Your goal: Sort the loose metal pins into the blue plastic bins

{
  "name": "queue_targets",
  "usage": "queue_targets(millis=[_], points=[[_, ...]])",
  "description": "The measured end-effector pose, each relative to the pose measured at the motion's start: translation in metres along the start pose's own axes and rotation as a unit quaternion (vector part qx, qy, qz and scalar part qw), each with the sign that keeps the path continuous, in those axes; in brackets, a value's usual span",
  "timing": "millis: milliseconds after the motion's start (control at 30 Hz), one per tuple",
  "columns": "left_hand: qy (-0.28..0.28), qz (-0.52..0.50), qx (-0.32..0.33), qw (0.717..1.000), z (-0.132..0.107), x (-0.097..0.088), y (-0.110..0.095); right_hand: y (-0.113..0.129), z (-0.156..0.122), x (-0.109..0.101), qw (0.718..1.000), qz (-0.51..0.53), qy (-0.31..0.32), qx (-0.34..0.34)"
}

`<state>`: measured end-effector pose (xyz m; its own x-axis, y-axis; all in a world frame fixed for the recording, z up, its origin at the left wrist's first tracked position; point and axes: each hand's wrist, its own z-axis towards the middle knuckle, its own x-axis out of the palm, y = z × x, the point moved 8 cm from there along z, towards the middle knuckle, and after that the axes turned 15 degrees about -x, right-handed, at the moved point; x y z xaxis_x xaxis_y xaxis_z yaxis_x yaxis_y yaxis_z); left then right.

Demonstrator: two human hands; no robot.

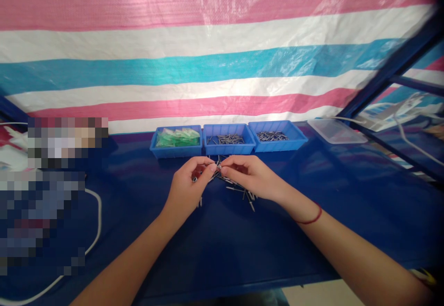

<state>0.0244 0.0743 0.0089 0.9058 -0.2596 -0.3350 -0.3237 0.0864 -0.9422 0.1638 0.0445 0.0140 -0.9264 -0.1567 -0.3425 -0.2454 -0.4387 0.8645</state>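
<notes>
My left hand [192,179] and my right hand [246,174] meet above the blue table, fingertips pinched almost together. Between them shows a small silvery rivet [218,167], mostly covered by the fingers. Loose pop rivets [249,198] with thin dark shanks and pale heads lie scattered beneath and around both hands. Just behind stands a blue bin [229,148] with more rivets [231,139] in it. To its right a second blue bin [280,145] also contains rivets [272,136]. The left blue bin [178,150] contains green and clear plastic packets [178,137].
A clear plastic lid [337,131] lies at the back right, near a dark metal frame [391,65]. A white cable [99,213] curves over the table's left side, beside a blurred-out area. Behind the bins hangs a striped plastic sheet [208,70].
</notes>
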Motion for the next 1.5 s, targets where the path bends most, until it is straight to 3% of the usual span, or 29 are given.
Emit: queue_targets(millis=[367, 633, 733, 867, 933, 1033, 1133, 1267, 1500], points=[[-0.006, 0.058, 0.009, 0.998, 0.001, 0.001, 0.0, 0.014, 0.0, -0.017, 0.994, -0.052, -0.086, -0.034], [0.054, 0.141, 0.055, 0.987, -0.001, 0.016, -0.004, 0.044, -0.001, -0.018, 0.958, -0.232, -0.068, -0.156], [0.035, 0.178, 0.069, 0.981, -0.004, 0.013, -0.01, 0.042, -0.003, -0.046, 0.931, -0.305, -0.14, -0.145], [0.017, 0.267, 0.11, 0.957, -0.005, 0.01, -0.021, 0.025, -0.019, -0.113, 0.849, -0.425, -0.301, -0.091], [0.019, 0.325, 0.135, 0.936, -0.004, 0.008, -0.024, 0.009, -0.024, -0.138, 0.814, -0.481, -0.321, -0.051], [0.032, 0.4, 0.133, 0.906, 0.001, 0.002, -0.021, -0.014, -0.025, -0.153, 0.796, -0.528, -0.296, -0.006], [0.054, 0.424, 0.095, 0.899, 0.008, -0.011, -0.014, -0.017, -0.02, -0.144, 0.807, -0.525, -0.272, -0.011], [0.07, 0.433, 0.058, 0.897, 0.013, -0.022, -0.007, 0.0, -0.008, -0.103, 0.845, -0.49, -0.204, -0.061], [0.033, 0.453, 0.109, 0.884, 0.017, -0.013, 0.005, 0.023, -0.001, -0.043, 0.884, -0.437, -0.097, -0.133]])
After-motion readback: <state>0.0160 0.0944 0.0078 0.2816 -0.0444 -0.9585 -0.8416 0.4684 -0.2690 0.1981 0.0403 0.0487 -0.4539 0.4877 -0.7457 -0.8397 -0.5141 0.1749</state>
